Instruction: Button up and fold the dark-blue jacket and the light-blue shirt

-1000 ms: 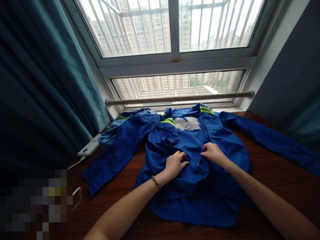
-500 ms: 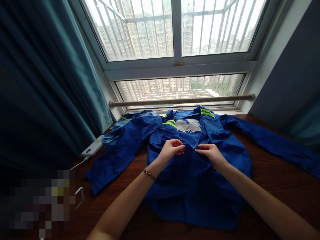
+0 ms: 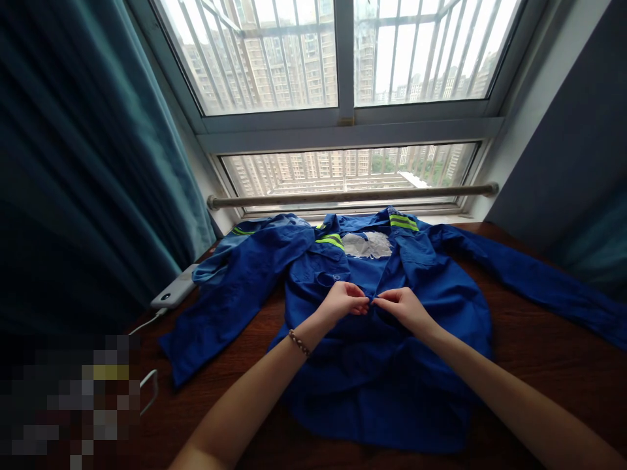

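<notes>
The left hand (image 3: 344, 299) is pinching the shirt (image 3: 382, 356) at the middle of its front, thumb and fingers drawn together. The right hand (image 3: 402, 307) is pinching the same spot from the other side, its tips almost meeting the left's; I can't tell whether a button is sitting between them. A bracelet (image 3: 299, 343) is circling the left wrist.

The shirt is lying front up on the table (image 3: 533, 385), its collar pointing to the window (image 3: 345, 72). A ragged white patch (image 3: 367, 245) is showing inside the open neck, and yellow-green stripes (image 3: 403, 222) are brightening the shoulders. One sleeve (image 3: 235, 300) is slanting down to the left over some pale blue cloth (image 3: 209, 264); the other (image 3: 519, 267) is stretching off to the right.

Near the pale cloth, a white device (image 3: 175, 288) is trailing a cable (image 3: 145, 323). A curtain (image 3: 98, 143) is hanging at left, and a rail (image 3: 353, 196) is running across the window's lower pane.
</notes>
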Tool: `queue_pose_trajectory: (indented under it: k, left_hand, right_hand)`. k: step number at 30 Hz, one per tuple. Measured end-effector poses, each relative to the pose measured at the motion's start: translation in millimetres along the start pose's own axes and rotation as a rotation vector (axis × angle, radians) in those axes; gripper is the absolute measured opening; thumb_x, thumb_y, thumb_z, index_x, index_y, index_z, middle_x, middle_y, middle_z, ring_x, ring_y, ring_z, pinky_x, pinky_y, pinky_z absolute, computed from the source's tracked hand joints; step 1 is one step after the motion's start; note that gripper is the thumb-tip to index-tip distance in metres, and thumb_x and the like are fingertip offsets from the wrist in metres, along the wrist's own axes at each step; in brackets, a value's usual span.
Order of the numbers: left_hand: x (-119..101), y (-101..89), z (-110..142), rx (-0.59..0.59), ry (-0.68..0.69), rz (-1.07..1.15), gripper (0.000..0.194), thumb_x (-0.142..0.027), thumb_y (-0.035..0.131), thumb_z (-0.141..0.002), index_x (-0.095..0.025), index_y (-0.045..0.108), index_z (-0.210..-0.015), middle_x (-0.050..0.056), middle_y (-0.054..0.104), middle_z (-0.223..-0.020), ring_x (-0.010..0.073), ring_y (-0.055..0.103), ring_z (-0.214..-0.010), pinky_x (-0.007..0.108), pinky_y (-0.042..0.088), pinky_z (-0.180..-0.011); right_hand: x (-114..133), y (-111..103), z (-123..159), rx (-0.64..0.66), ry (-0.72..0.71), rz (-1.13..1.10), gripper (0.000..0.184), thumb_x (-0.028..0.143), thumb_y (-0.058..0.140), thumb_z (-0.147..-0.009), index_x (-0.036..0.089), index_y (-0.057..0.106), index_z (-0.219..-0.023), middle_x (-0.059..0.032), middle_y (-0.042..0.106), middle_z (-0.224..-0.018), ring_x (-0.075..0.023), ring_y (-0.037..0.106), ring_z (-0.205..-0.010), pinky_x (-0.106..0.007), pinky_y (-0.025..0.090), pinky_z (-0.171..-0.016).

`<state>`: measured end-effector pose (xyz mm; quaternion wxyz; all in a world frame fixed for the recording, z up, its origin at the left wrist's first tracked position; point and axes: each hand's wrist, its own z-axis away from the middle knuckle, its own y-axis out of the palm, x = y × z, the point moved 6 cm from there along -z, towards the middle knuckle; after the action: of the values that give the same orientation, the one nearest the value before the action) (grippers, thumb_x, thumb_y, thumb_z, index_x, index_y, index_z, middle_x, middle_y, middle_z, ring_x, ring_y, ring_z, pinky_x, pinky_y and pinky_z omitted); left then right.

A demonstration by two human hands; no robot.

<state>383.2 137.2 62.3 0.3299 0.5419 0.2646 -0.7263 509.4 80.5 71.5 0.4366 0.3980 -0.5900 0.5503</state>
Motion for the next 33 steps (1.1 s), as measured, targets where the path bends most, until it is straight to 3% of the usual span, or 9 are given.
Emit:
queue_pose_trajectory:
  k: [3,6,12,16,20,26,33]
  left_hand:
    - [4.4,-0.9,-0.4,0.052,-0.049,0.108,0.024,-0.025,0.073,-0.061,-0.009,0.059,-0.072,0.006,0.066,-0.066,0.0140,0.063,-0.061,0.023,0.048,-0.058]
    - [6.4,-2.0,-1.1,0.027,-0.038,0.153,0.028,-0.027,0.075,-0.059,-0.009,0.060,-0.074,0.007,0.066,-0.067,0.0140,0.063,-0.061,0.023,0.048,-0.058]
    - [-0.5,-0.9,1.0,-0.045,0.065,0.126,0.031,-0.031,0.076,-0.056,-0.009,0.061,-0.070,0.006,0.065,-0.063,0.0122,0.061,-0.057,0.021,0.046,-0.056]
    - [-2.1,1.1,2.8,-0.019,0.083,0.134,0.032,-0.033,0.077,-0.054,-0.008,0.062,-0.068,0.007,0.066,-0.064,0.0145,0.061,-0.059,0.024,0.047,-0.059]
    - [0.8,4.8,2.2,0.015,0.080,0.158,0.031,-0.032,0.077,-0.053,-0.008,0.063,-0.069,0.007,0.066,-0.065,0.0158,0.062,-0.061,0.028,0.048,-0.063]
    - [3.7,7.2,0.4,0.007,0.100,0.177,0.029,-0.030,0.077,-0.054,-0.009,0.065,-0.070,0.005,0.065,-0.064,0.0141,0.061,-0.061,0.026,0.048,-0.064]
    - [0.4,14.1,3.8,0.016,0.100,0.227,0.033,-0.038,0.073,-0.059,-0.009,0.067,-0.072,0.006,0.065,-0.068,0.0137,0.059,-0.064,0.027,0.046,-0.068]
  right_hand:
    - [-3.9,-0.1,-1.8,-0.020,0.024,-0.071,0.025,0.035,0.057,-0.069,0.013,0.068,-0.073,-0.0020,0.064,-0.065,-0.0131,0.054,-0.060,-0.022,0.037,-0.053]
    - [-11.6,-1.4,-2.2,-0.042,0.115,-0.215,0.022,0.029,0.056,-0.068,0.013,0.069,-0.076,-0.0026,0.065,-0.065,-0.0141,0.056,-0.062,-0.023,0.040,-0.057]
    - [-14.3,11.4,2.7,0.127,0.207,-0.502,0.023,0.028,0.063,-0.064,0.013,0.067,-0.081,-0.0035,0.065,-0.067,-0.0117,0.057,-0.057,-0.022,0.045,-0.055]
    - [-9.9,11.4,4.7,0.107,0.184,-0.521,0.026,0.031,0.066,-0.064,0.013,0.066,-0.082,-0.0043,0.065,-0.066,-0.0124,0.059,-0.057,-0.021,0.046,-0.052]
    - [-8.0,8.6,5.1,0.065,0.123,-0.446,0.025,0.031,0.065,-0.066,0.015,0.067,-0.086,-0.0035,0.065,-0.065,-0.0142,0.060,-0.057,-0.024,0.047,-0.052]
    - [6.3,-10.8,9.5,-0.279,-0.228,-0.013,0.010,0.024,0.064,-0.066,0.017,0.069,-0.070,-0.0048,0.064,-0.078,-0.0167,0.060,-0.071,-0.024,0.047,-0.061]
    - [10.7,-9.4,14.5,-0.304,-0.226,0.088,0.012,0.027,0.060,-0.072,0.019,0.067,-0.078,-0.0025,0.065,-0.073,-0.0152,0.060,-0.067,-0.025,0.047,-0.062]
